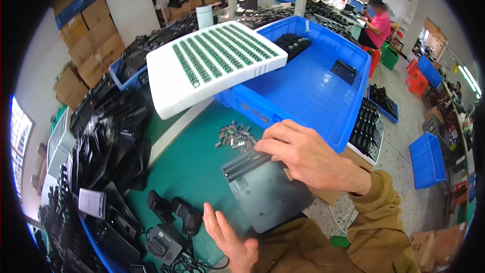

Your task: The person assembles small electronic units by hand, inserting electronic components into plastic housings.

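Observation:
A flat black plastic housing (268, 194), with small holes and a long recess along its far edge, lies tilted at the table's near edge, by my lap. My right hand (308, 156) reaches over its far right corner, thumb and fingers pinched together at the recess. Whatever sits between those fingertips is hidden. My left hand (230, 237) is off the housing at its lower left, fingers stretched out and holding nothing. Just beyond the housing, a loose heap of small metal pieces (235, 135) lies on the green tabletop (177, 162).
A white foam tray (166, 71) with rows of small green parts rests partly on a large blue bin (323, 96). Black plastic parts (116, 146) pile up at left. A black speaker-like device (164, 242) with cables lies near my left hand. Another person (379, 25) sits far right.

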`<state>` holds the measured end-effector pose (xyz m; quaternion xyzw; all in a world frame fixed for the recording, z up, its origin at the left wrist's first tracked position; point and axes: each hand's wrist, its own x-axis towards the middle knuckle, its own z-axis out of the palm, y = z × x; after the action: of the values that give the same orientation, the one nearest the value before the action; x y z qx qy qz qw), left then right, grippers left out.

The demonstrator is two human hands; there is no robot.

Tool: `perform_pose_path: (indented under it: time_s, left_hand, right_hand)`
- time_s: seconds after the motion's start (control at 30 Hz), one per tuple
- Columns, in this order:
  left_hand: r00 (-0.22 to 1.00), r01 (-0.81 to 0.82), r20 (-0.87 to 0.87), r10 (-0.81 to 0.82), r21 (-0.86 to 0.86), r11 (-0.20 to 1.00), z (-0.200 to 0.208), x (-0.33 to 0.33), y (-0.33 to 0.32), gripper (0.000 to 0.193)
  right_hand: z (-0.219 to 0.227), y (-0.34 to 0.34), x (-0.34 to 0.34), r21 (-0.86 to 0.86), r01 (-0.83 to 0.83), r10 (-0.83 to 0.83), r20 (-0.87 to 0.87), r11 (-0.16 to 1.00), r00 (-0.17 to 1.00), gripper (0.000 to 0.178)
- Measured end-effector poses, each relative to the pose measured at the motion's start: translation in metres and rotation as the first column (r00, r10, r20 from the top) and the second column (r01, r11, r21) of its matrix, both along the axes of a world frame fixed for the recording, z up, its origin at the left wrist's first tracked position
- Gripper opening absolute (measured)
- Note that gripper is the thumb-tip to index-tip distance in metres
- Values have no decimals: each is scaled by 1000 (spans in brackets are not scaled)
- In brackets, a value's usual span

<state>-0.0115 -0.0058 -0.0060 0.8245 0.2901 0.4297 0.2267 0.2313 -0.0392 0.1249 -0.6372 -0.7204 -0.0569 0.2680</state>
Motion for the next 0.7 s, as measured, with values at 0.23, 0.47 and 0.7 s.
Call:
perform_pose_path:
  time_s: [0.23, 0.47, 0.7]
  left_hand:
    - [998, -6, -56, 5, -4, 1000, 10, 4, 0, 85]
    - [988, 43, -148, -45, -17, 999, 25, 14, 3, 73]
    - [960, 45, -275, -45, -3, 999, 21, 14, 2, 67]
  right_hand:
    - [75, -42, 78, 122, 277, -281, 15, 953, 960, 33]
    - [52, -34, 236, 149, 625, -638, 71, 767, 766, 26]
    - [-1, 49, 318, -6, 793, -784, 152, 609, 602, 25]
